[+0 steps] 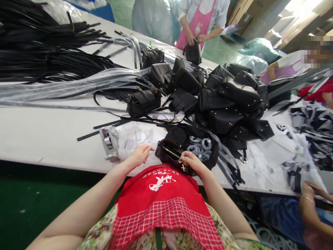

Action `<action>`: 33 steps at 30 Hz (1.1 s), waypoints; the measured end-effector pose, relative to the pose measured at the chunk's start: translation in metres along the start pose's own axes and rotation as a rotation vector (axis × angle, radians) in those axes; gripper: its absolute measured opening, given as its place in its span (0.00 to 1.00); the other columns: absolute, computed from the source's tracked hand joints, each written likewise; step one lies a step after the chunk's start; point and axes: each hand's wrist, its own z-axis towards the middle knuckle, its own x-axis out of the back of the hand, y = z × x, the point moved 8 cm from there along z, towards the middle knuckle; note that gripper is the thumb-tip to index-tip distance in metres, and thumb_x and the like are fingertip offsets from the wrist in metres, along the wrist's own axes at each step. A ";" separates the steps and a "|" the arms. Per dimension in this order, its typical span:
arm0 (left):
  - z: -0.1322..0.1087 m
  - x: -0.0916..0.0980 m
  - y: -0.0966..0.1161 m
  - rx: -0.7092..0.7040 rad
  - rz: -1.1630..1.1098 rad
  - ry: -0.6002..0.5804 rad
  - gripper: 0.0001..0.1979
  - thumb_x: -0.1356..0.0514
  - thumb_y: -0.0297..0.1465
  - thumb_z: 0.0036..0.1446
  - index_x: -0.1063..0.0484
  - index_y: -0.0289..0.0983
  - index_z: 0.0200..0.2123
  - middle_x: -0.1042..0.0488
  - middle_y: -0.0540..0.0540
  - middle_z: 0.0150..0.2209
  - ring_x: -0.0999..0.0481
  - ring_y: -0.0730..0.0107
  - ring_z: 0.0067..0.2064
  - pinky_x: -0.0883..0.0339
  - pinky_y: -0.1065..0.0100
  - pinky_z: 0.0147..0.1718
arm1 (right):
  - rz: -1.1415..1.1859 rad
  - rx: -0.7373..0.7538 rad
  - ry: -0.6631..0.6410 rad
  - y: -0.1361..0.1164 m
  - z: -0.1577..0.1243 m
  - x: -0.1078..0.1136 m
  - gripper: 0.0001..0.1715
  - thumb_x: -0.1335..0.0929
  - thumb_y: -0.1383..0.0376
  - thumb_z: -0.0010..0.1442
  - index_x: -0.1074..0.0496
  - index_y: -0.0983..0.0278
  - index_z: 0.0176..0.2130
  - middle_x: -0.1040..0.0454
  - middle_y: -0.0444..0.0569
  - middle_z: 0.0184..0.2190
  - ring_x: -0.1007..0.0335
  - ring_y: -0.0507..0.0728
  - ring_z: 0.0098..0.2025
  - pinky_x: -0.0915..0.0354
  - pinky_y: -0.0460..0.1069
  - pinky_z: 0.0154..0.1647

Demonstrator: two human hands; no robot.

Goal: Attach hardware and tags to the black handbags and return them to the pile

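A small black handbag (166,152) with a gold zipper and gold fittings lies at the table's front edge, against the red apron. My right hand (191,160) grips it at the right end of its zipped top, fingers bent over the edge. My left hand (142,155) is just left of the bag, apart from it, with its fingers loosely bent and pointing towards it; nothing can be made out in them. Under and beyond this hand are clear plastic packets (132,139) and a small open box (108,142). Coiled, plastic-wrapped straps (200,147) lie right of the bag on black material.
Black handbags (229,100) are heaped at centre right. Long black straps (47,59) cover the back left of the white table (52,132). A co-worker in a pink apron (199,24) handles a bag across the table. Another person's hands (310,191) are at lower right.
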 end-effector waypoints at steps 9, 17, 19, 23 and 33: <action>-0.004 0.007 -0.030 0.079 -0.089 -0.005 0.16 0.49 0.42 0.60 0.32 0.34 0.35 0.44 0.61 0.10 0.44 0.77 0.10 0.48 0.75 0.13 | -0.401 -0.048 0.073 0.000 0.021 0.007 0.26 0.40 0.48 0.62 0.27 0.65 0.34 0.23 0.51 0.34 0.28 0.58 0.38 0.36 0.51 0.40; -0.009 0.018 -0.050 0.101 -0.045 0.065 0.18 0.47 0.46 0.57 0.33 0.37 0.27 0.46 0.60 0.08 0.46 0.77 0.10 0.55 0.73 0.11 | -0.710 -0.145 -0.023 -0.005 0.068 -0.019 0.36 0.25 0.49 0.45 0.27 0.67 0.49 0.25 0.59 0.47 0.28 0.65 0.47 0.36 0.53 0.47; -0.011 0.022 -0.052 0.103 -0.058 0.089 0.20 0.46 0.48 0.56 0.34 0.38 0.24 0.47 0.60 0.09 0.47 0.77 0.10 0.56 0.73 0.12 | -0.800 -0.166 -0.021 -0.003 0.081 -0.037 0.42 0.23 0.51 0.38 0.27 0.70 0.49 0.26 0.65 0.48 0.30 0.70 0.49 0.37 0.56 0.48; -0.016 0.025 -0.053 0.104 -0.109 0.100 0.26 0.51 0.53 0.57 0.35 0.38 0.23 0.50 0.59 0.10 0.50 0.78 0.11 0.56 0.72 0.12 | -0.892 -0.206 0.016 0.008 0.095 -0.070 0.29 0.26 0.59 0.46 0.27 0.73 0.46 0.25 0.68 0.44 0.28 0.71 0.47 0.36 0.57 0.46; -0.032 0.047 -0.050 0.086 -0.320 0.169 0.20 0.45 0.47 0.54 0.32 0.34 0.34 0.48 0.60 0.14 0.50 0.79 0.14 0.56 0.75 0.13 | -0.761 0.031 0.107 -0.046 0.071 -0.014 0.22 0.32 0.63 0.55 0.28 0.66 0.49 0.24 0.56 0.48 0.30 0.63 0.52 0.38 0.55 0.55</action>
